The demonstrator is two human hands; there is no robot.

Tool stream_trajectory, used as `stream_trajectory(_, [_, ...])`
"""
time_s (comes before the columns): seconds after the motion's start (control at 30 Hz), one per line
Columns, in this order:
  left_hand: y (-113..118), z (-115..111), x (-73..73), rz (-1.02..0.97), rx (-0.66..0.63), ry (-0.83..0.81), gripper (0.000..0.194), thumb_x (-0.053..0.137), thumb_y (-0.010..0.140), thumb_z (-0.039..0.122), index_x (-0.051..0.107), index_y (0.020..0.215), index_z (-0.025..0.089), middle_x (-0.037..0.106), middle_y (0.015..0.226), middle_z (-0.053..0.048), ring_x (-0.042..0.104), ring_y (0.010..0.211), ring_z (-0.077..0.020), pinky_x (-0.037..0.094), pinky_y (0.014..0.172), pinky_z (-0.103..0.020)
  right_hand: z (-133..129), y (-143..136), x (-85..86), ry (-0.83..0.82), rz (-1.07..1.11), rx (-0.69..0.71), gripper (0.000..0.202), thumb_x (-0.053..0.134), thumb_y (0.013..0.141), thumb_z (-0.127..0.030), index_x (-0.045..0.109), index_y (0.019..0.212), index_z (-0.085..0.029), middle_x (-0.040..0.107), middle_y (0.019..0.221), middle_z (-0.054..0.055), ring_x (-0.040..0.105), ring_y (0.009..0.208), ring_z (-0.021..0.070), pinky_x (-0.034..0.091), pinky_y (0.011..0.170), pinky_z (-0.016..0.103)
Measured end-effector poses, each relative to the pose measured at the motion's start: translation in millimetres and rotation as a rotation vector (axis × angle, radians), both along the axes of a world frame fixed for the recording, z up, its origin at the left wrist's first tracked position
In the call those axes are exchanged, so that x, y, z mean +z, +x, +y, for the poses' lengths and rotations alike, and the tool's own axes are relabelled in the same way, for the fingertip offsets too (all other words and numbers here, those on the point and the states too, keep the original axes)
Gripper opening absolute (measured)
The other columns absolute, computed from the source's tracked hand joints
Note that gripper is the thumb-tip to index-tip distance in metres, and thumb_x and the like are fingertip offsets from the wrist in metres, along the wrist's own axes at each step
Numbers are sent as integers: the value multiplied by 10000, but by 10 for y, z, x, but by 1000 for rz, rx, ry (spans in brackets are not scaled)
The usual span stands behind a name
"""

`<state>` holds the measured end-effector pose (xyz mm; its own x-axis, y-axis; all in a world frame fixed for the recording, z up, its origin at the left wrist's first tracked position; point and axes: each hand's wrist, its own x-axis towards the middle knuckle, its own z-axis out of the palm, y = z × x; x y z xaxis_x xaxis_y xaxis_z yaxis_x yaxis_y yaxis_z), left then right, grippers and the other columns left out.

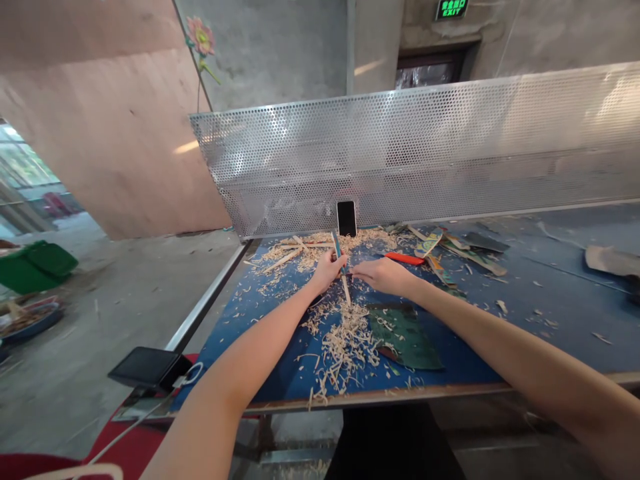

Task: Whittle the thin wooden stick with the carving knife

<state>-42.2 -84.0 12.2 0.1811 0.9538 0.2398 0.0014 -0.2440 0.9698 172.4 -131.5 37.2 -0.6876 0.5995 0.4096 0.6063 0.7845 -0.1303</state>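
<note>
My left hand (329,270) is closed around a thin pale wooden stick (346,291), held slanting above the blue tabletop (285,360). The upper part of the stick, beyond my fingers, looks blue along one side. My right hand (383,275) is closed in a pinch beside it, its fingertips at a small dark tool (349,274) that meets the stick; its exact kind is too small to tell. Curled wood shavings (350,340) lie heaped below the stick's near end. An orange-red tool handle (404,258) rests just beyond my right hand.
A phone (347,219) leans against a perforated metal screen (400,147) at the back. Green sandpaper-like sheet (405,337) lies near the front edge. Worn colourful strips (445,250) lie back right. A black device (150,368) with a white cable sits at the left corner.
</note>
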Motion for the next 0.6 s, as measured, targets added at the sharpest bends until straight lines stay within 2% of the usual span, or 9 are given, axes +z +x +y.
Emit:
stream_trajectory(0.07, [7, -12, 12, 3, 4, 4, 248, 808, 887, 343, 634, 963, 184, 616, 696, 29, 434, 503, -78, 328, 491, -208, -10, -14, 24, -40, -8, -11, 373, 464, 1104, -356, 820, 1142, -253, 826, 1080, 88, 713, 862, 213, 462, 755, 325])
stream_trajectory(0.2, [20, -78, 66, -25, -4, -12, 258, 813, 889, 345, 616, 936, 183, 604, 686, 33, 403, 482, -65, 303, 475, -214, -60, -50, 137, -159, -18, -44, 352, 499, 1084, -366, 819, 1028, -228, 778, 830, 71, 618, 678, 186, 395, 671, 320])
stream_trajectory(0.33, [25, -148, 118, -66, -43, -3, 259, 793, 900, 355, 601, 962, 193, 577, 686, 49, 354, 466, -55, 287, 455, -217, -133, -67, 228, -279, -39, 5, 333, 527, 1070, -368, 806, 969, -216, 713, 694, 37, 522, 576, 160, 351, 634, 318])
stream_trajectory(0.4, [25, -159, 129, -58, -32, 6, 271, 796, 894, 369, 599, 960, 195, 579, 685, 47, 366, 475, -58, 286, 458, -212, -150, -64, 211, -258, -10, 8, 329, 521, 1080, -375, 800, 996, -221, 740, 734, 38, 546, 597, 163, 363, 650, 316])
stream_trajectory(0.6, [15, -116, 106, -37, -12, 11, 291, 810, 877, 388, 606, 957, 197, 600, 702, 35, 441, 517, -78, 348, 495, -205, -55, -41, 10, -1, 14, -50, 336, 482, 1110, -363, 794, 1087, -239, 827, 1032, 85, 711, 849, 218, 427, 747, 317])
